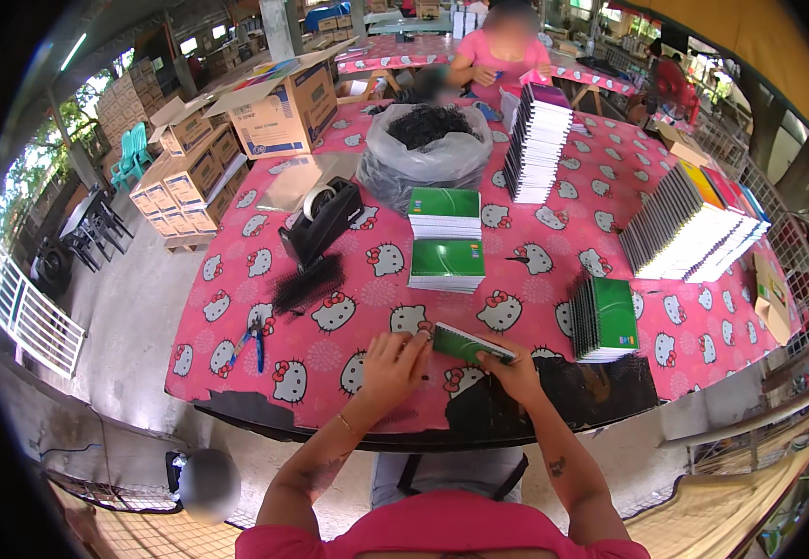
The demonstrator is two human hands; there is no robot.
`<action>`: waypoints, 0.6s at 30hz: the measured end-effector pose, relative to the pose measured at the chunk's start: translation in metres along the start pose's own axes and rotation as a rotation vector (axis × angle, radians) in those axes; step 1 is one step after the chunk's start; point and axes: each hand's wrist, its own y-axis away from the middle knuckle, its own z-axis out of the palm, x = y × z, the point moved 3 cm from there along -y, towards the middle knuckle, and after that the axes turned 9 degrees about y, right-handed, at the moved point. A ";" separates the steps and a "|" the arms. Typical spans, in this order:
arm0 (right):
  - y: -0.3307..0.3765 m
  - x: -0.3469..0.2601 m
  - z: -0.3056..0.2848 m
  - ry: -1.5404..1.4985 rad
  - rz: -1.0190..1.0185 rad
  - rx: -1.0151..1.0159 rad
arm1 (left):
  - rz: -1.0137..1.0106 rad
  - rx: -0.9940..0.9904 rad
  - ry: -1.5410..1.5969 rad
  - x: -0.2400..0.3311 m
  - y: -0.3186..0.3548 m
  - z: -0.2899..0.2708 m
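Green notebook pinched in your right hand, left hand at its near end

Take the green notebook [465, 345] as the clock's centre, twelve pointing away from you. It lies in front of you over the pink tablecloth [525, 300]. Your right hand [514, 373], at four o'clock, pinches its right end, thumb on top. Your left hand [393, 365], between eight and nine, has its fingers bent and close together by the left end; you cannot tell from here whether they grip anything.

Two green-covered stacks [446, 259] sit near twelve, one behind the other. A black-bound green stack [615, 317] stands between two and three. Pliers [257, 343] lie at nine, loose black coils [307, 285] towards ten, with a tape dispenser [322, 224] beyond them. A plastic bag [395, 172] of black coils is between eleven and twelve. A co-worker [505, 65] in pink is across the table, just past twelve.
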 end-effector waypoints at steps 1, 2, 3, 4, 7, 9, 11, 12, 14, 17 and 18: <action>-0.001 -0.001 0.000 0.014 -0.006 0.015 | 0.010 -0.017 0.001 0.003 0.000 0.002; -0.001 -0.002 0.000 0.028 -0.011 0.030 | -0.003 -0.032 0.010 -0.003 -0.005 0.003; 0.000 -0.005 0.000 0.045 -0.016 0.042 | -0.020 -0.044 0.018 -0.014 -0.012 0.003; 0.000 -0.008 0.001 0.060 -0.015 0.044 | -0.036 -0.057 0.023 -0.024 -0.018 0.002; 0.000 -0.011 0.002 0.077 -0.005 0.049 | -0.145 -0.232 0.270 -0.055 -0.024 0.009; 0.001 -0.005 0.001 0.061 0.012 0.050 | -0.187 -0.234 0.375 -0.054 -0.023 0.012; 0.000 -0.001 -0.002 0.044 -0.011 0.039 | -0.210 -0.248 0.413 -0.048 -0.027 0.014; 0.001 -0.002 -0.001 0.036 -0.021 0.025 | -0.219 -0.254 0.392 -0.045 -0.027 0.013; 0.001 -0.004 0.000 0.021 -0.044 0.007 | -0.249 -0.235 0.403 -0.044 -0.027 0.010; 0.001 -0.007 0.001 0.005 -0.069 0.011 | -0.296 -0.222 0.471 -0.043 -0.029 0.006; 0.001 -0.008 0.002 -0.004 -0.077 0.019 | -0.298 -0.265 0.468 -0.042 -0.031 -0.002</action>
